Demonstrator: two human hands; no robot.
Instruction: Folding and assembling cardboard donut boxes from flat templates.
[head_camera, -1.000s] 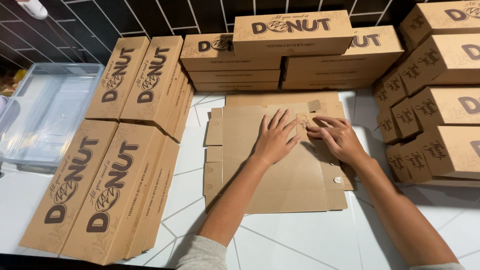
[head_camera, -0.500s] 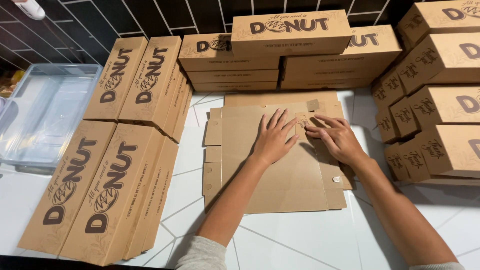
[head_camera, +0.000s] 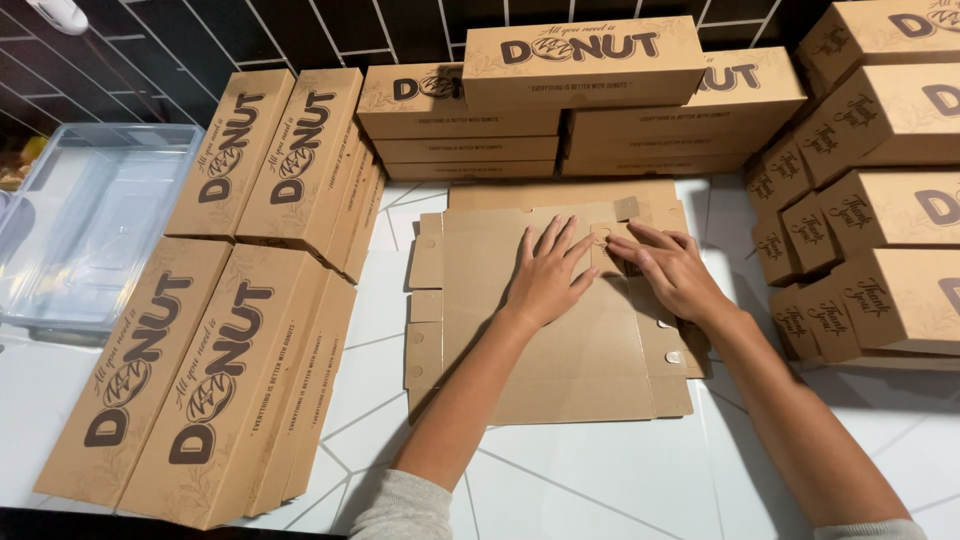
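A stack of flat, unfolded brown cardboard box blanks (head_camera: 560, 350) lies on the white tiled counter (head_camera: 600, 480) in front of me. My left hand (head_camera: 548, 275) rests palm down on the top blank, fingers spread. My right hand (head_camera: 672, 268) lies just to its right, fingertips pressing at a small tab near the blank's upper middle. Neither hand grips anything.
Folded brown printed boxes surround the blanks: rows leaning at the left (head_camera: 200, 380), a stack at the back (head_camera: 580, 70), another pile at the right (head_camera: 880, 200). A clear plastic tub (head_camera: 90, 230) sits at far left. Black tiled wall behind.
Both hands have stayed on the top blank with only slight finger shifts at the tab; the view is slightly nearer.
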